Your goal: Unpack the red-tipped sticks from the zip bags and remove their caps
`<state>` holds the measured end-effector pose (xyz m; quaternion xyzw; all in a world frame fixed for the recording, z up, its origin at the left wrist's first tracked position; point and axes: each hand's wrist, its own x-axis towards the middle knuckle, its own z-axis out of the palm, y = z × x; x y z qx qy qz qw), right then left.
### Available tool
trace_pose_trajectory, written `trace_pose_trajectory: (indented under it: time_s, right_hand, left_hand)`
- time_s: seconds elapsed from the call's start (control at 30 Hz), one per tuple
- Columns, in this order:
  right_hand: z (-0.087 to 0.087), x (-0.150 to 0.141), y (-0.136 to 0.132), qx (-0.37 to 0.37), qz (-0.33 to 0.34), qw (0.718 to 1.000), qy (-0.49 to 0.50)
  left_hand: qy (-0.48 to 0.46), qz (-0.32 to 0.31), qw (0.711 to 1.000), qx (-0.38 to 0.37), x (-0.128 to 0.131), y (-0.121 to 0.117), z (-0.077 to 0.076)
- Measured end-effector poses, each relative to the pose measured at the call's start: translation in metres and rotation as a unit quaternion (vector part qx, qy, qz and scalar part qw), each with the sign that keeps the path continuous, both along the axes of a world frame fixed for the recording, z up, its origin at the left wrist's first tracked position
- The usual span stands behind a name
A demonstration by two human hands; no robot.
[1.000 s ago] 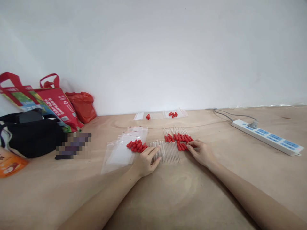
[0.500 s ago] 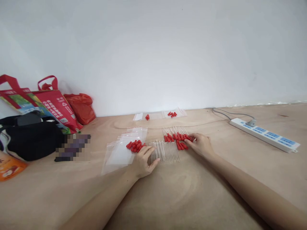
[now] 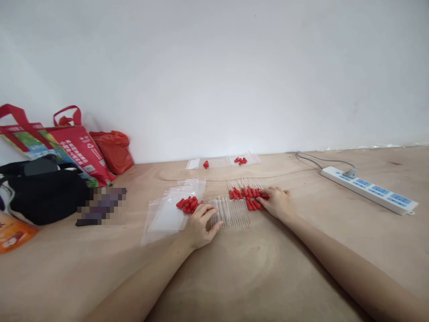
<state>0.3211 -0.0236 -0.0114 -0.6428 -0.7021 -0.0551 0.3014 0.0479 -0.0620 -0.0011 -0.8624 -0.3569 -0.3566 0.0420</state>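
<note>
My left hand (image 3: 200,226) rests on the wooden table (image 3: 234,277) with its fingers curled over the near end of a row of clear glass droppers (image 3: 231,213). Just left of it lies a heap of red rubber bulbs (image 3: 188,204) on a stack of clear zip bags (image 3: 167,212). My right hand (image 3: 277,202) has its fingertips pinched among the red bulbs of a second row of droppers (image 3: 248,193). What the fingers grip is too small to name.
Two filled zip bags (image 3: 224,161) lie by the wall. A white power strip (image 3: 370,189) with its cable runs at the right. Red shopping bags (image 3: 72,143), a black bag (image 3: 43,192) and an orange packet (image 3: 13,232) crowd the left side.
My right hand has slid up and slightly left along the red-bulbed droppers. My left hand has shifted a little to the left and curled its fingers on the clear droppers.
</note>
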Motion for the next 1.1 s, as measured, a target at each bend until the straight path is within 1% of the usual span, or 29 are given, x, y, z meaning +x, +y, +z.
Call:
trace_pose_trajectory:
  time_s: [0.07, 0.13, 0.2, 0.27, 0.33, 0.37, 0.43, 0.5, 0.57, 0.63, 0.7, 0.83, 1.0, 1.1]
  right_hand:
    - [-0.001, 0.000, 0.001, 0.013, 0.002, 1.000, 0.010]
    - [0.001, 0.000, 0.000, 0.038, -0.003, 0.998, 0.049]
    - [0.005, -0.001, -0.002, 0.076, -0.019, 0.990, 0.114]
    - [0.009, -0.003, -0.007, 0.114, -0.028, 0.975, 0.187]
    - [0.012, -0.008, -0.014, 0.130, 0.000, 0.961, 0.242]
    - [0.012, -0.012, -0.019, 0.126, 0.034, 0.958, 0.255]
    - [0.011, -0.021, -0.029, 0.099, 0.128, 0.956, 0.244]
    - [0.008, -0.031, -0.039, 0.069, 0.213, 0.953, 0.203]
    - [0.005, -0.040, -0.046, 0.045, 0.268, 0.948, 0.164]
    - [0.002, -0.045, -0.050, 0.029, 0.299, 0.943, 0.144]
    - [0.000, -0.047, -0.051, 0.023, 0.310, 0.940, 0.138]
    - [0.000, -0.048, -0.051, 0.033, 0.303, 0.947, 0.105]
    - [0.000, -0.054, -0.052, 0.109, 0.282, 0.951, 0.059]
    - [-0.002, -0.055, -0.054, 0.128, 0.290, 0.948, 0.029]
  left_hand:
    - [0.000, 0.001, 1.000, -0.001, 0.000, 0.000, 0.000]
    - [0.000, 0.001, 1.000, 0.002, 0.000, 0.000, 0.001]
    - [0.005, 0.005, 1.000, 0.010, 0.000, 0.000, 0.002]
    - [0.015, 0.015, 0.999, 0.024, 0.000, 0.000, 0.003]
    - [0.025, 0.030, 0.998, 0.044, 0.001, 0.001, 0.003]
    - [0.029, 0.039, 0.997, 0.057, 0.001, 0.001, 0.004]
    - [0.035, 0.061, 0.994, 0.085, 0.001, 0.001, 0.004]
    - [0.044, 0.078, 0.990, 0.110, 0.002, 0.001, 0.004]
    - [0.056, 0.075, 0.988, 0.125, 0.002, 0.001, 0.005]
    - [0.063, 0.056, 0.988, 0.132, 0.003, 0.000, 0.006]
    - [0.067, 0.035, 0.988, 0.132, 0.004, -0.001, 0.006]
    - [0.073, 0.017, 0.989, 0.126, 0.007, -0.004, 0.005]
    - [0.090, 0.008, 0.986, 0.143, 0.011, -0.007, 0.005]
    - [0.090, 0.000, 0.984, 0.157, 0.011, -0.009, 0.004]
